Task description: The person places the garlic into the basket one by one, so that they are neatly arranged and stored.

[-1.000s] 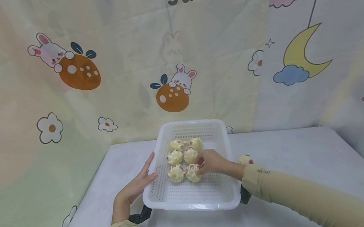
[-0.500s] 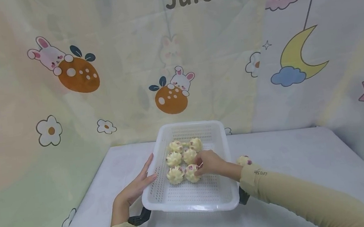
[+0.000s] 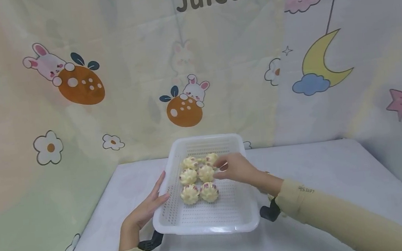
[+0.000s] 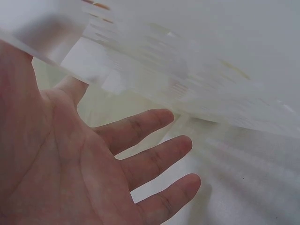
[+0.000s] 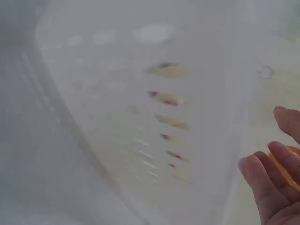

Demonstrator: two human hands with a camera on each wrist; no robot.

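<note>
A white perforated plastic basket (image 3: 208, 229) stands on the table, tilted in the head view. Inside it sit several pale yellow, ribbed, pumpkin-like pieces (image 3: 209, 192) with purple marks, in two columns. My left hand (image 3: 145, 213) lies along the basket's left side, fingers extended; the left wrist view shows its palm (image 4: 65, 154) and spread fingers close to the wall. Above the basket's right half hovers my right hand (image 3: 238, 168), fingers loosely bent near the middle right piece (image 3: 206, 173). Nothing shows between its thumb and fingers (image 5: 262, 183) in the right wrist view.
Another pale yellow piece (image 3: 270, 196) lies outside the basket on the right, mostly hidden behind my right forearm. The white tabletop (image 3: 339, 180) extends to both sides. A printed cloth (image 3: 140, 107) hangs behind the table.
My right hand has left the front right piece, which stays in the basket, and has risen up and slightly right. The left hand keeps its place. The head view has shifted slightly.
</note>
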